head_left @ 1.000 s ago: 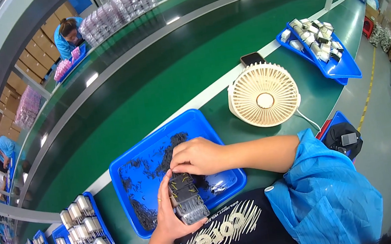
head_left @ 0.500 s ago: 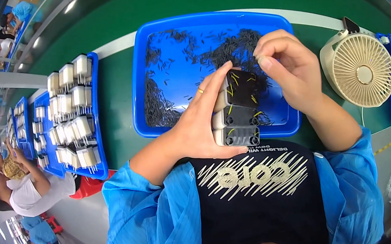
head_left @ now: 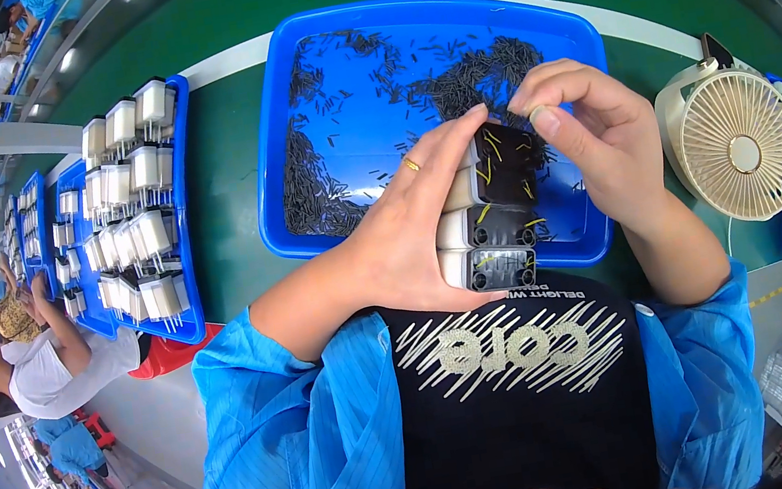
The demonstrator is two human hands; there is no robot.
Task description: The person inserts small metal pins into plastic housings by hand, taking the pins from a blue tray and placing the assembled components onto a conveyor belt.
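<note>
Two bare hands meet above a green surface (head_left: 229, 173). The left hand (head_left: 399, 233) has its grip closed around a row of box-shaped white-and-black plastic blocks (head_left: 505, 223), with thin yellow wires (head_left: 494, 141) showing on their dark faces. The right hand (head_left: 607, 131) is just beside the row's far end, thumb and forefinger close together; whether its grip has anything cannot be told. Beneath, a rectangular blue plastic tray (head_left: 416, 4) holds scattered small black tube-like pieces (head_left: 487, 73). To the right stands a round cream plastic fan (head_left: 744, 153).
</note>
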